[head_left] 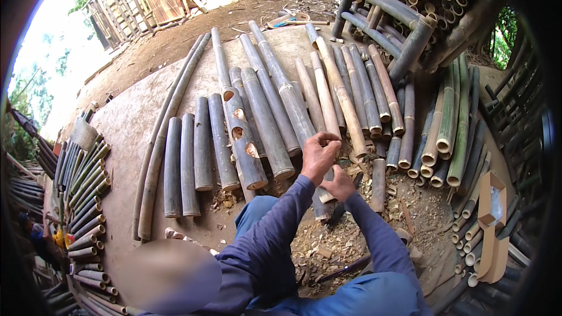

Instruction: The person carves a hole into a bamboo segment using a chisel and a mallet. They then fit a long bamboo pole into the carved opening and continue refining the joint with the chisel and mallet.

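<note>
**Poles in rows around the hands**

The left hand [318, 155] sits above the right hand [339, 184], both on one pole [319, 199]. Left of them lies a holed pole [241, 134] among a row of poles [187, 164]. Behind stands a rack [398, 29]. Chips [345, 234] lie below, cardboard [492, 222] far right.

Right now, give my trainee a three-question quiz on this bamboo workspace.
1. True or false: both hands are on the same bamboo piece.
2. The bamboo pole with holes lies on which side of the left hand: A left, B right?
3. What litters the ground near the right hand?

Key: 1 true. 2 A. 3 bamboo chips.
</note>
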Demonstrator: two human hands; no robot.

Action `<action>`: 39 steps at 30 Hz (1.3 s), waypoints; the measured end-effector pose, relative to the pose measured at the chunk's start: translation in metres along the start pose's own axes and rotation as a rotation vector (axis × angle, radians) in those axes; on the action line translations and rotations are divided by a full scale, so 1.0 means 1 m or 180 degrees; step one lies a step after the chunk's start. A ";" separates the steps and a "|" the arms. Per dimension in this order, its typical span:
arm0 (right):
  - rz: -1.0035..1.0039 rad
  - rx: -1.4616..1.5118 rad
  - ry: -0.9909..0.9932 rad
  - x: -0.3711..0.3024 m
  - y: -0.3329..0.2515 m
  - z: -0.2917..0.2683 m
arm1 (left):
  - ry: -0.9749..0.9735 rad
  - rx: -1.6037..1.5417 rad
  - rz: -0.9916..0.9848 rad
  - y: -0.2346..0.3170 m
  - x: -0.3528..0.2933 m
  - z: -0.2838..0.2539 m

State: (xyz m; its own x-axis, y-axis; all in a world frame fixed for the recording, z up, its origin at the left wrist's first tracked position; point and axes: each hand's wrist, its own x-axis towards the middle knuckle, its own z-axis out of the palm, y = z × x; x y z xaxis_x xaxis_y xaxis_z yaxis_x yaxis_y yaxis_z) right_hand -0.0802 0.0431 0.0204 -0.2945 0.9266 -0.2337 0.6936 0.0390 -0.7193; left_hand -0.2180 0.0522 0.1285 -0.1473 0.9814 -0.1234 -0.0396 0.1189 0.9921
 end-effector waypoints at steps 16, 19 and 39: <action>0.1037 -0.1044 0.0679 -0.424 0.013 -0.157 | -0.0275 -0.2298 -0.2366 -0.071 -0.009 0.060; 0.1599 -0.2153 0.0783 -0.497 0.104 -0.080 | -0.0344 -0.2061 -0.2367 -0.089 -0.046 0.082; 0.0085 0.1841 0.1437 -0.348 0.120 -0.144 | -0.2802 -0.1202 0.1800 0.261 -0.127 0.222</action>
State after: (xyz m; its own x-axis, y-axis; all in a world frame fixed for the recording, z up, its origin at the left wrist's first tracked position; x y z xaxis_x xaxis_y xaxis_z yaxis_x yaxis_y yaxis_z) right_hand 0.2000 -0.2209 0.1101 0.1038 0.9932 -0.0536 0.2021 -0.0738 -0.9766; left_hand 0.0102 -0.0077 0.4076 0.5076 0.6621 0.5514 -0.5088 -0.2861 0.8120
